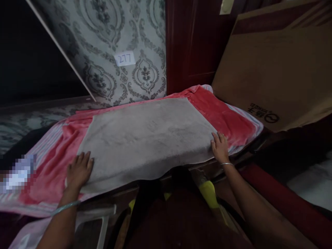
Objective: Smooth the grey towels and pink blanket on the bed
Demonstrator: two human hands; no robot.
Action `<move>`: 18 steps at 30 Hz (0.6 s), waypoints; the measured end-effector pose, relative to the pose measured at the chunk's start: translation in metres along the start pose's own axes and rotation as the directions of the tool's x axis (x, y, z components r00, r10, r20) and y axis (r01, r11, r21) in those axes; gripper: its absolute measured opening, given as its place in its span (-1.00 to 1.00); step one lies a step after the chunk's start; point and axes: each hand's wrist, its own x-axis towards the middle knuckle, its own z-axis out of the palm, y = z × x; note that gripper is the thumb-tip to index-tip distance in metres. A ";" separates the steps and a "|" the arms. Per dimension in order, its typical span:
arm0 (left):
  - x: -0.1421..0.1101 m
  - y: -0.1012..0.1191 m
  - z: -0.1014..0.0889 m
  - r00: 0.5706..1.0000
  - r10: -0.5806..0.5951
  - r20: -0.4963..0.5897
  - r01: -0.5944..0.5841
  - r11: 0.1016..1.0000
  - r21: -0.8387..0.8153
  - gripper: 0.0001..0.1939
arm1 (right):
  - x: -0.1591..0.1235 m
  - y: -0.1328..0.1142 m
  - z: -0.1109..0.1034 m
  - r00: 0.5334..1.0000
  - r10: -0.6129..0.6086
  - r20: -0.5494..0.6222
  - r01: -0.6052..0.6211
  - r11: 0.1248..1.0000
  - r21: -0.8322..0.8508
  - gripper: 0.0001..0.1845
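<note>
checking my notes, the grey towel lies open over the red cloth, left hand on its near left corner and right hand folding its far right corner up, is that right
Not quite: in the head view the right hand rests flat at the near right corner of the grey towel. The rest holds: it lies open over the red cloth, left hand on its near left corner.

handwritten "277" on white paper (125, 58) on patterned wall (109, 31), "YANGZI" beside round logo on cardboard (272, 69)

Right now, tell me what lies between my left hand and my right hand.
Only the grey cloth spans the stretch between your left hand and right hand, seen in the head view.
</note>
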 end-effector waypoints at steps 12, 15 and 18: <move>-0.045 0.041 -0.011 0.963 -0.266 -0.050 0.250 0.945 -0.213 -0.31 | -0.016 0.032 0.020 0.848 0.528 -0.043 -0.388 0.675 0.628 -0.01; -0.035 0.084 -0.011 0.992 -0.105 -0.069 0.086 0.968 -0.235 -0.33 | -0.006 0.045 0.010 0.814 0.567 0.128 -0.484 0.540 0.689 -0.16; -0.026 0.136 -0.007 0.981 0.174 -0.082 -0.188 0.957 -0.222 -0.35 | 0.003 0.053 -0.003 0.829 0.536 0.159 -0.492 0.563 0.663 -0.31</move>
